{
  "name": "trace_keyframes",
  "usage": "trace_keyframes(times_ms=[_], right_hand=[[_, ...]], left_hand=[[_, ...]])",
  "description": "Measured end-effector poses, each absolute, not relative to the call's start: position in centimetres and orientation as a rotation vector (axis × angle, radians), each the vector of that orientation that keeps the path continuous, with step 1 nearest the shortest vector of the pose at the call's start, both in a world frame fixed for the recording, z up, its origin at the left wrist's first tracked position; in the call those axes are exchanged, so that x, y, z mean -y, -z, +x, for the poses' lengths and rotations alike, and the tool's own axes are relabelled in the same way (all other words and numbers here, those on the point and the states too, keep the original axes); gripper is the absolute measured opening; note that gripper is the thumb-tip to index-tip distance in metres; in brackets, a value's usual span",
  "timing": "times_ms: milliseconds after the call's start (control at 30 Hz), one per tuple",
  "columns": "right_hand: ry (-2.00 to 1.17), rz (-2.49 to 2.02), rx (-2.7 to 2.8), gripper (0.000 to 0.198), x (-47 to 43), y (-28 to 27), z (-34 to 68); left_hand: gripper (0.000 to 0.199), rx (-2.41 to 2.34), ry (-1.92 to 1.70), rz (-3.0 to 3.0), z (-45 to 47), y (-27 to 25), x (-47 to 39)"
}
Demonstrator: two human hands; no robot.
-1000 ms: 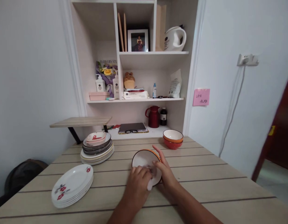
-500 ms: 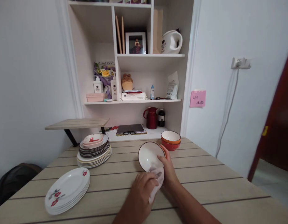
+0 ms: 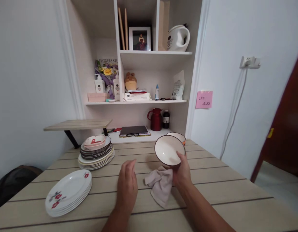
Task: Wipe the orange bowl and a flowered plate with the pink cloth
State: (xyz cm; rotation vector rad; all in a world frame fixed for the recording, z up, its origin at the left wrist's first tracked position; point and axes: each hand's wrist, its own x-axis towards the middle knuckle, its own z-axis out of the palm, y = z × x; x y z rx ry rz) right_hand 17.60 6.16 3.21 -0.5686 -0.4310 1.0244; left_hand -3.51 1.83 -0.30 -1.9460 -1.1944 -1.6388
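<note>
My right hand (image 3: 182, 170) grips a bowl (image 3: 167, 149) by its right side, thumb inside the rim. The bowl is white inside with a dark rim and tilts toward me above the table. Below it, beside my right fingers, is a crumpled pale pinkish cloth (image 3: 160, 185); whether those fingers also touch it I cannot tell. My left hand (image 3: 127, 180) is apart from both, its fingers stretched out and holding nothing. Just behind the held bowl, other bowls (image 3: 179, 136) with orange outsides are partly hidden.
On the left stand flower-patterned white plates (image 3: 71, 187) and a taller stack of plates (image 3: 97, 154) topped by small pink-edged dishes (image 3: 94, 141). A raised wooden shelf (image 3: 76, 125) is behind them. A laptop (image 3: 133, 130) and red jug (image 3: 156, 120) sit at the back.
My left hand has let go of the cloth and moved left. My right hand has moved the bowl right and up, nearer the other bowls. The cloth now shows spread below the bowl.
</note>
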Motion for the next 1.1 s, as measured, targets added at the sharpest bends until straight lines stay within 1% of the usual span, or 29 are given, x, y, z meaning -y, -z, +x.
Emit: trace_keyframes(times_ms=[67,133,200,267,367,500,667,733,833,900,967,1033,1067,1100], right_hand=[[-0.935,-0.549,0.452,0.064,-6.0,-3.4,18.0],[-0.933,-0.542,0.489,0.062,-5.7,-3.5,18.1],[-1.050,-0.559,0.529,0.062,-5.3,-3.5,17.6],[-1.216,-0.601,0.579,0.068,-4.9,-3.4,16.8],[-1.425,-0.646,0.674,0.079,-4.2,-3.0,15.5],[-1.536,-0.664,0.810,0.084,-3.6,-2.9,14.8],[-1.546,-0.729,1.080,0.084,-3.3,-3.4,15.4],[-1.401,-0.778,1.225,0.080,-3.4,-3.7,16.0],[-0.890,-0.857,1.445,0.069,-3.9,-4.2,17.2],[-0.589,-0.946,1.516,0.055,-4.4,-4.5,18.2],[-0.528,-1.058,1.600,0.037,-4.7,-4.7,19.2],[-0.586,-1.165,1.760,0.029,-4.8,-4.5,20.1],[-0.641,-1.206,1.868,0.030,-4.8,-4.3,20.4],[-0.699,-1.242,1.977,0.040,-4.7,-3.9,20.6]], left_hand=[[0.040,1.200,1.489,-1.794,-3.5,0.3,-2.2],[0.045,1.182,1.358,-1.720,-2.9,0.1,-1.9],[0.049,1.104,1.249,-1.716,-2.0,-0.2,-1.4],[0.051,1.009,1.126,-1.768,-1.2,-0.4,-0.9],[0.044,0.939,0.977,-1.871,-0.6,-0.4,-0.8],[0.028,0.850,0.966,-2.053,-1.1,0.6,-1.6],[0.028,0.831,1.063,-2.304,-2.2,1.6,-2.4],[0.027,0.840,1.149,-2.417,-2.3,1.5,-2.4],[0.027,0.983,1.472,-2.446,-2.2,1.2,-2.3],[0.024,1.204,1.788,-2.349,-2.2,1.0,-2.2],[0.022,1.471,2.089,-2.232,-2.3,0.6,-2.1],[0.026,1.697,2.369,-2.117,-2.4,0.0,-1.8],[0.028,1.769,2.505,-2.060,-2.4,-0.4,-1.7],[0.030,1.808,2.637,-1.999,-2.5,-0.8,-1.5]])
